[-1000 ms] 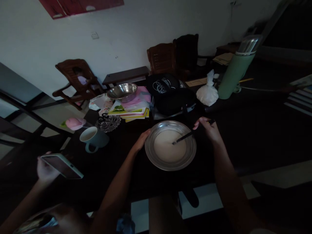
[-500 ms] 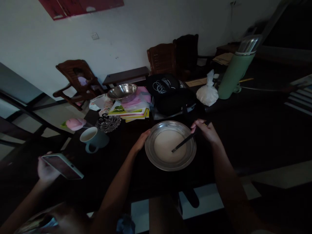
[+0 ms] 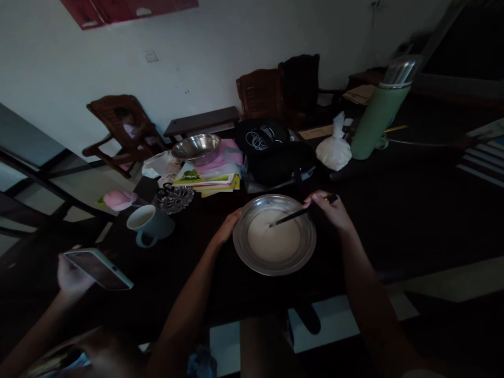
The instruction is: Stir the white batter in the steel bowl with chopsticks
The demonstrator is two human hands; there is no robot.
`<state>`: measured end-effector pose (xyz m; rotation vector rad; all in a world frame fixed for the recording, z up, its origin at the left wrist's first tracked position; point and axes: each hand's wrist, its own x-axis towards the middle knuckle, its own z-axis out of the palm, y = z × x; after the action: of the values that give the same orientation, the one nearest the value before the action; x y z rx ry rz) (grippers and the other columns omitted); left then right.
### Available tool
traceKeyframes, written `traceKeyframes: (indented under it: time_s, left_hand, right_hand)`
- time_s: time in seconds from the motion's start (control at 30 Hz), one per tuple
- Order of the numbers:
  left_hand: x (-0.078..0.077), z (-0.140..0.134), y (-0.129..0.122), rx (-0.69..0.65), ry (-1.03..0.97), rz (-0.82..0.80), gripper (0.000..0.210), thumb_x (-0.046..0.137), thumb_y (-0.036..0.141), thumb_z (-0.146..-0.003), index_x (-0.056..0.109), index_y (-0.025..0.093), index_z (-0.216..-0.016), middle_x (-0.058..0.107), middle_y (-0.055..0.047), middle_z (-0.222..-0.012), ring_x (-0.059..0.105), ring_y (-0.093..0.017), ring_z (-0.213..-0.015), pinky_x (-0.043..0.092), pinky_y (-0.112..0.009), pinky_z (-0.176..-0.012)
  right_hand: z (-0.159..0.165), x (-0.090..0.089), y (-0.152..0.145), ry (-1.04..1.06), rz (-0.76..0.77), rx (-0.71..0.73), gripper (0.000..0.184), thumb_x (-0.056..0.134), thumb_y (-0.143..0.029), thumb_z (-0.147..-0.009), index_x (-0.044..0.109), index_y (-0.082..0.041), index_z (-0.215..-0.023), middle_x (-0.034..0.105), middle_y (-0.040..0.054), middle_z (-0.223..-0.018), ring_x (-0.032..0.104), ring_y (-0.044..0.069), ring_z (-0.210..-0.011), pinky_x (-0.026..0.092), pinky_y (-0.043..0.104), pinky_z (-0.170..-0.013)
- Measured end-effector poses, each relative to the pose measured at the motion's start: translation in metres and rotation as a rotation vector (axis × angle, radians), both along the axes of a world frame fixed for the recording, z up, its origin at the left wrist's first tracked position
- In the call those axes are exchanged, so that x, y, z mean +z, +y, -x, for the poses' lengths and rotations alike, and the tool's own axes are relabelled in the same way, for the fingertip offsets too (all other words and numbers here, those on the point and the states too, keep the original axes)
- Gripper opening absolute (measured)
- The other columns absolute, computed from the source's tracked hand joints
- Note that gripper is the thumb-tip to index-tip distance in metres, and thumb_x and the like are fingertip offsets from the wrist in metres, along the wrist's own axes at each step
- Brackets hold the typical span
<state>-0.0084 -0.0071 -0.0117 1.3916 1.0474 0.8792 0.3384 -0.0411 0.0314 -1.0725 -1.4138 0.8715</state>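
Note:
A wide metal bowl (image 3: 243, 249) of cloudy off-white liquid (image 3: 273, 242) rests on the dark table in front of me. My left hand (image 3: 229, 227) is closed against the bowl's left rim, its fingers partly hidden by the rim. In my right hand (image 3: 329, 211), above the right rim, is a pair of black chopsticks (image 3: 292, 216), held so close together that they look like one stick. Their pale tips dip into the liquid near its middle, where the surface is rippled.
At the left, another person's hand (image 3: 73, 275) holds a phone (image 3: 100, 269). Nearby stand a mug (image 3: 157, 231) and a glass dish (image 3: 173, 199). Behind are an empty metal bowl (image 3: 197, 149), books (image 3: 212, 181), a black bag (image 3: 275, 157), a bag of white powder (image 3: 334, 152) and a green thermos (image 3: 378, 118).
The chopstick tips have moved left and toward the far side of the liquid. My right hand has shifted slightly left. My left hand stays at the rim.

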Motion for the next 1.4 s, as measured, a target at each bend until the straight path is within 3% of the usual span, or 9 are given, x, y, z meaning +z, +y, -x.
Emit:
traceKeyframes:
  time_s: [0.17,0.33,0.43,0.63,0.8,0.97,1.13,1.3,1.4]
  left_hand:
    - [0.0015,-0.0012,-0.0005,0.0,0.018,-0.001,0.074,0.061,0.074,-0.081,0.073,0.016,-0.125,0.073,-0.012,-0.128,0.059,-0.036,-0.128,0.042,-0.047,-0.111]
    - [0.0036,-0.0023,-0.0015,0.003,0.008,0.0,0.074,0.062,0.073,-0.082,0.072,0.015,-0.127,0.072,-0.013,-0.13,0.058,-0.037,-0.13,0.041,-0.046,-0.111]
    - [0.0036,-0.0021,-0.0018,0.0,0.003,-0.001,0.072,0.063,0.071,-0.082,0.072,0.016,-0.126,0.072,-0.013,-0.132,0.057,-0.036,-0.131,0.041,-0.045,-0.112]
    - [0.0052,-0.0028,-0.0018,-0.001,0.018,0.004,0.076,0.062,0.075,-0.08,0.072,0.015,-0.126,0.071,-0.013,-0.133,0.059,-0.038,-0.128,0.043,-0.047,-0.11]
    - [0.008,-0.0033,-0.003,0.005,0.013,0.015,0.078,0.063,0.076,-0.079,0.072,0.015,-0.126,0.071,-0.013,-0.133,0.058,-0.038,-0.13,0.042,-0.047,-0.111]
    - [0.0066,-0.0027,-0.0024,0.011,0.016,-0.002,0.075,0.064,0.075,-0.079,0.073,0.016,-0.125,0.071,-0.012,-0.133,0.057,-0.038,-0.131,0.041,-0.045,-0.112]
    - [0.0054,-0.0026,-0.002,0.011,0.009,-0.002,0.074,0.063,0.073,-0.081,0.073,0.016,-0.126,0.072,-0.012,-0.131,0.057,-0.038,-0.131,0.042,-0.047,-0.112]
    - [0.0082,-0.0032,-0.0028,0.01,0.028,-0.009,0.072,0.062,0.073,-0.081,0.073,0.015,-0.124,0.072,-0.012,-0.131,0.058,-0.038,-0.13,0.043,-0.046,-0.11]
    - [0.0084,-0.004,-0.0026,0.005,0.025,-0.011,0.073,0.063,0.074,-0.08,0.074,0.016,-0.123,0.074,-0.012,-0.128,0.059,-0.037,-0.128,0.043,-0.046,-0.109]
  right_hand:
    - [-0.0026,-0.0014,-0.0001,0.066,0.038,-0.035,0.047,0.062,-0.067,-0.087,0.073,-0.025,-0.067,0.071,0.0021,-0.058,0.068,0.021,-0.062,0.054,0.037,-0.074]
    - [0.0005,0.0025,-0.0009,-0.008,0.023,0.017,0.048,0.065,-0.07,-0.083,0.076,-0.024,-0.073,0.076,0.0041,-0.069,0.072,0.024,-0.076,0.055,0.039,-0.081]
    - [-0.0012,0.002,-0.0006,0.028,0.019,-0.081,0.049,0.063,-0.07,-0.084,0.074,-0.025,-0.069,0.074,0.0034,-0.064,0.07,0.023,-0.071,0.054,0.038,-0.079]
    - [0.0021,0.0029,-0.0012,0.019,0.046,0.062,0.047,0.066,-0.069,-0.083,0.077,-0.024,-0.073,0.075,0.004,-0.067,0.071,0.023,-0.072,0.055,0.038,-0.079]
    - [-0.0007,0.0017,-0.0004,0.038,0.029,-0.06,0.048,0.063,-0.068,-0.085,0.075,-0.024,-0.07,0.074,0.0036,-0.063,0.07,0.022,-0.068,0.054,0.036,-0.074]
    - [0.0001,0.0006,0.0,0.001,0.021,0.038,0.046,0.064,-0.067,-0.085,0.077,-0.025,-0.075,0.076,0.0037,-0.068,0.072,0.023,-0.074,0.054,0.037,-0.08]
    - [-0.0021,0.0002,0.0003,0.033,0.01,-0.076,0.047,0.062,-0.067,-0.086,0.075,-0.025,-0.071,0.074,0.003,-0.064,0.07,0.022,-0.069,0.054,0.037,-0.078]
    - [0.0022,0.0028,-0.0012,0.018,0.045,0.058,0.047,0.064,-0.068,-0.084,0.076,-0.024,-0.072,0.075,0.0037,-0.066,0.071,0.023,-0.072,0.055,0.037,-0.079]
    - [0.0013,0.0022,0.0,-0.003,0.016,0.01,0.046,0.065,-0.067,-0.085,0.077,-0.024,-0.074,0.077,0.004,-0.071,0.072,0.023,-0.078,0.054,0.037,-0.081]
